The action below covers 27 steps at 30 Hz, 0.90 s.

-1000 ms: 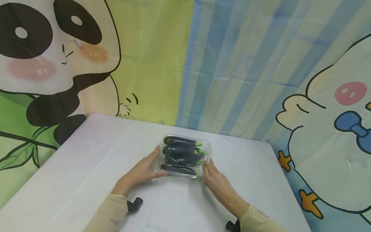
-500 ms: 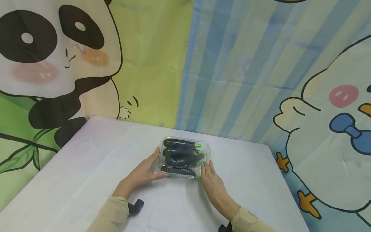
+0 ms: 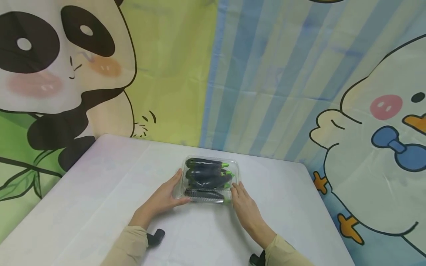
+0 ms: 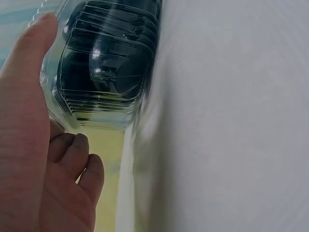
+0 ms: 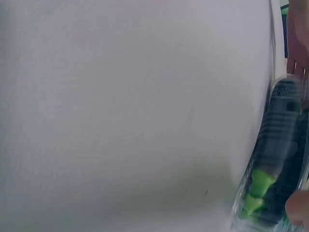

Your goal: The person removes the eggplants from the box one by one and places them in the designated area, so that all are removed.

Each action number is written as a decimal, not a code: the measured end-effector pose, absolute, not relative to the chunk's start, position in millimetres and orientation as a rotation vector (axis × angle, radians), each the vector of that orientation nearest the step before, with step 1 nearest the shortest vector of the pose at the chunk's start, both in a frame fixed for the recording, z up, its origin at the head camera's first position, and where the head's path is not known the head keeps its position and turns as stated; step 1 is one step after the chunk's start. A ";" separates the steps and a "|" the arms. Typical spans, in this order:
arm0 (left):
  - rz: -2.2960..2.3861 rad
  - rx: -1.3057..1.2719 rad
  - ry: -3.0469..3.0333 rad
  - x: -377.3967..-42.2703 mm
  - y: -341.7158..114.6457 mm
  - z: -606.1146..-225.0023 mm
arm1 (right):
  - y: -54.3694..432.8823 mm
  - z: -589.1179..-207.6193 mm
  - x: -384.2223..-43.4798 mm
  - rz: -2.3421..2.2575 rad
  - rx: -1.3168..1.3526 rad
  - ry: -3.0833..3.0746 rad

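Fingers [image 4: 91,179] of the left hand [image 3: 163,199] bend in at the lower left of the left wrist view, and the thumb [image 4: 41,38] lies on the edge of a clear box [image 3: 235,166]. From the head view, this hand grips the box at its left side, with the thumb spread away from the other fingers. The right hand [image 3: 246,208] holds the box at its near right corner, and its fingers lie close together there. One fingertip touches the box at the lower right of the right wrist view. I cannot tell how hard either hand squeezes.

The box is just below the middle of the head view, between the two hands. Inside are dark eggplants [image 3: 206,181], at least four, lying side by side. Their green stems [image 3: 225,165] point to the right. I cannot tell if the box touches the white table [image 3: 283,207] under it.

Tan sleeves [image 3: 126,245] cover both arms at the bottom of the frame, and a small black thing [image 3: 155,237] sticks out by each wrist. Behind the table hangs a cloth with a big panda [image 3: 56,99] at the upper left, blue stripes [image 3: 259,81] at the top, and a white bird [image 3: 376,177] with a blue bow [image 3: 397,146] on the right.
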<state>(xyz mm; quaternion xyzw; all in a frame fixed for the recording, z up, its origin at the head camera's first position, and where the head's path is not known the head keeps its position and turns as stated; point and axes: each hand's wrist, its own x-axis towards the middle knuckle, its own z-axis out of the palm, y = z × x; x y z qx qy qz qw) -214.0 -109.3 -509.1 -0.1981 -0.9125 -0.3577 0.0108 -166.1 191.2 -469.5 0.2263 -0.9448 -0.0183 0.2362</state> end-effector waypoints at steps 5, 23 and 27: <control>-1.106 -0.604 -2.838 -212.9 -112.4 -508.5 | 190.9 -469.9 -168.4 0.099 0.577 -2.593; -1.130 -0.621 -2.837 -214.8 -110.7 -508.4 | 188.5 -450.7 -175.0 -0.114 0.688 -2.738; -1.135 -0.628 -2.844 -214.6 -109.2 -506.9 | 185.8 -448.1 -174.0 -0.090 0.692 -2.791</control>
